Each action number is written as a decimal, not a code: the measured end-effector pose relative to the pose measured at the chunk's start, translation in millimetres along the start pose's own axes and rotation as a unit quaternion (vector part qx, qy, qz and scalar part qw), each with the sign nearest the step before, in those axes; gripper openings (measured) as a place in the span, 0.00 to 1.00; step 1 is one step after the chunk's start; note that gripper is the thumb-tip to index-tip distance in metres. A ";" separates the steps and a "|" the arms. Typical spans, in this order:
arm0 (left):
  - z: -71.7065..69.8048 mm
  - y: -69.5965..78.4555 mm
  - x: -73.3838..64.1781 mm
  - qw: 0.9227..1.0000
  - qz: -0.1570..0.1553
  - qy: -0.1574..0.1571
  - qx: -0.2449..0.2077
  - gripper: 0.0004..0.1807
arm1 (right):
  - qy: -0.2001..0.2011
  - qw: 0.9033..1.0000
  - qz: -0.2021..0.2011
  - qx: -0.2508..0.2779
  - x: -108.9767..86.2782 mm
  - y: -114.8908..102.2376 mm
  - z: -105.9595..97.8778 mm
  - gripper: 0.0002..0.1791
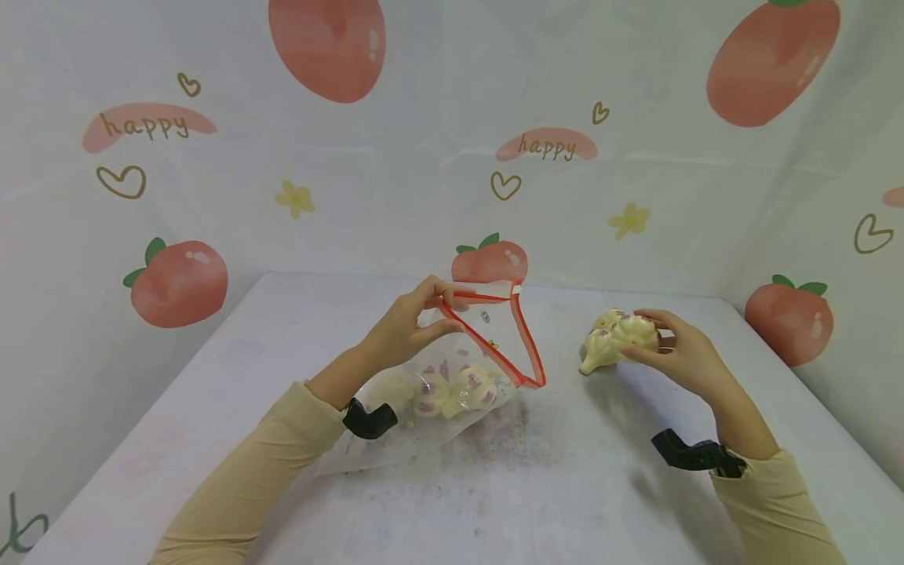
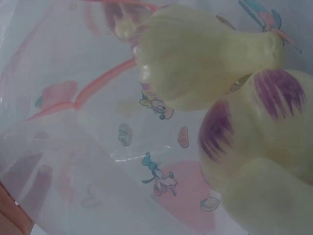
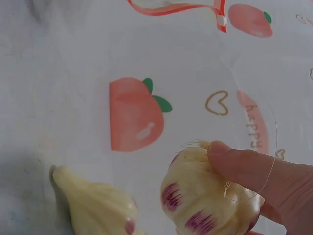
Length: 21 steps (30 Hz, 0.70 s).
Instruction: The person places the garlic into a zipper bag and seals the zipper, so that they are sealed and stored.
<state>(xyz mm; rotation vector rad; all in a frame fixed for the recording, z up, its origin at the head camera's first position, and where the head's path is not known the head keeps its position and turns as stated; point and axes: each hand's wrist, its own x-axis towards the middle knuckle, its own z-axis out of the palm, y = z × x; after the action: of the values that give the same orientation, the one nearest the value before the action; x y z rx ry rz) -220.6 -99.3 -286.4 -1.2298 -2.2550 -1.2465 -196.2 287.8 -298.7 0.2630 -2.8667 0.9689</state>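
My left hand [image 1: 406, 326] pinches the red-edged mouth of a clear plastic bag [image 1: 533, 345], which gapes toward the right. Several garlic bulbs [image 1: 475, 386] lie inside it, and the left wrist view shows purple-streaked garlic [image 2: 244, 132] through the cartoon-printed film. Over to the right, my right hand [image 1: 687, 357] grips a garlic bulb [image 3: 210, 196] between thumb and fingers; its root hairs stick out by the thumb. Close beside that bulb is another garlic bulb [image 1: 599, 350] with its stem pointing toward me.
A white table [image 1: 565, 486] with faint dark smudges carries everything. Behind it hangs a white cloth backdrop [image 1: 395, 212] printed with red fruit, hearts and the word happy. Black wrist mounts [image 1: 370, 421] sit on both wrists.
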 end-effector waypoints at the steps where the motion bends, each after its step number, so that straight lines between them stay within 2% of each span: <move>1: 0.0 -0.2 0.1 1.000 0.000 0.000 0.000 0.16 | 0.000 1.000 -0.002 0.000 -0.2 -1.5 0.1 0.36; 21: 0.8 0.1 0.1 1.000 -0.005 0.000 0.006 0.16 | 0.010 0.999 -0.045 0.005 -2.4 -23.5 2.9 0.34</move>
<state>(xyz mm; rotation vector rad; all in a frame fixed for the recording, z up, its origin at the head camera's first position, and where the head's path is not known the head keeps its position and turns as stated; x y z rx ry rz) -220.4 -98.6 -286.7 -1.2153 -2.2690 -1.2338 -189.3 268.0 -287.5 0.3788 -2.8051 0.9650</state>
